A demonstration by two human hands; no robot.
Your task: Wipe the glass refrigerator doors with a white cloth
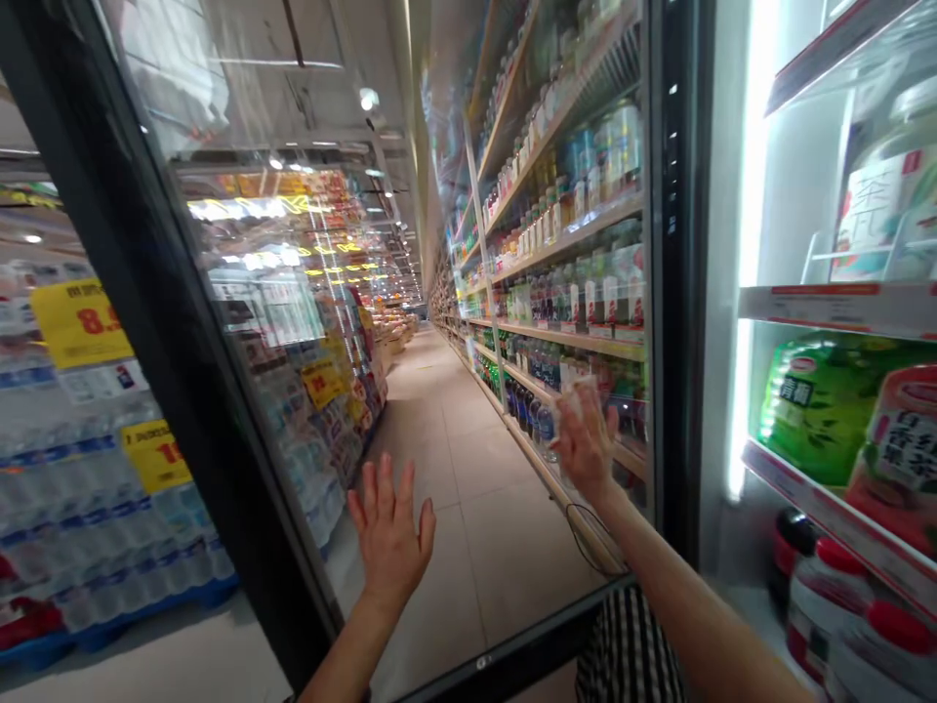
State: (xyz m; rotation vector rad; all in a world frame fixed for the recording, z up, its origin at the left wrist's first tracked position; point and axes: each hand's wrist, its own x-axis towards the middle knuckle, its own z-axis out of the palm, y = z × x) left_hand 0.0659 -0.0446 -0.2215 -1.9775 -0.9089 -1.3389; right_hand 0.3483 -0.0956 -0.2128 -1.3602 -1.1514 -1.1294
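Observation:
A black-framed glass door (454, 547) of a drinks fridge stands swung open in front of me. My left hand (391, 537) is raised at the glass, fingers spread and nothing in it; whether the palm touches the pane I cannot tell. Farther right, my right hand (588, 454) is up against the glass, somewhat blurred. Under its fingers is a pale, thin cloth (578, 391), pressed toward the pane. The cloth's far side is hidden by the hand.
At right, the lit fridge shelves (820, 308) hold green pouches (812, 410) and red-capped bottles (835, 586). Through the glass, a tiled aisle runs between bottle shelves (563, 332) and stacked water packs. The door's dark frame (139, 293) slants on the left.

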